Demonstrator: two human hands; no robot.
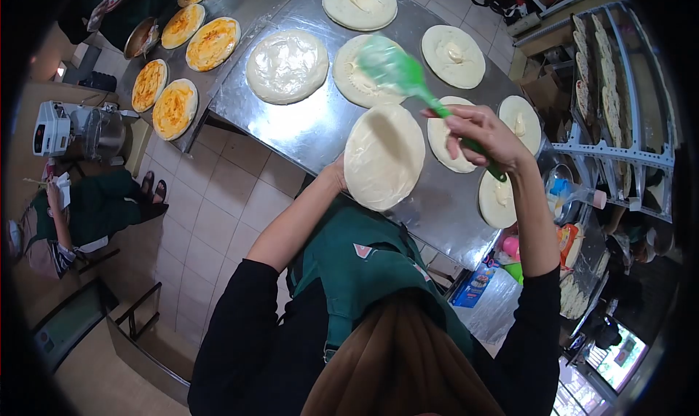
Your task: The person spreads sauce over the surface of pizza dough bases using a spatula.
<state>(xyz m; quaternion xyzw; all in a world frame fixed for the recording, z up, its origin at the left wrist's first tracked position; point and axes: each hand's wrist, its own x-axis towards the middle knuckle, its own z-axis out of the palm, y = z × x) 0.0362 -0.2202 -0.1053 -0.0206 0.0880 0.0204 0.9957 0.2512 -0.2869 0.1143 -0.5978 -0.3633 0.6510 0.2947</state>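
Note:
My left hand (336,174) holds a round dough disc (384,157) tilted up at the table's near edge, its fingers mostly hidden under it. A smooth pale layer covers the disc. In my right hand (484,135) is a green spatula (411,77), its fingers wrapped round the handle. The spatula's head is blurred, above a dough disc (353,70) with a pale dollop on it. A glossy coated disc (287,66) lies to the left. More discs with dollops, such as one (453,57) at the back right, lie around.
The steel table (291,135) carries several orange-topped discs (212,44) at the left. A bowl (142,37) is beside them. A seated person (87,205) is at the far left, near a mixer (76,130). At the right stand a metal rack (619,150) and a blue packet (473,285).

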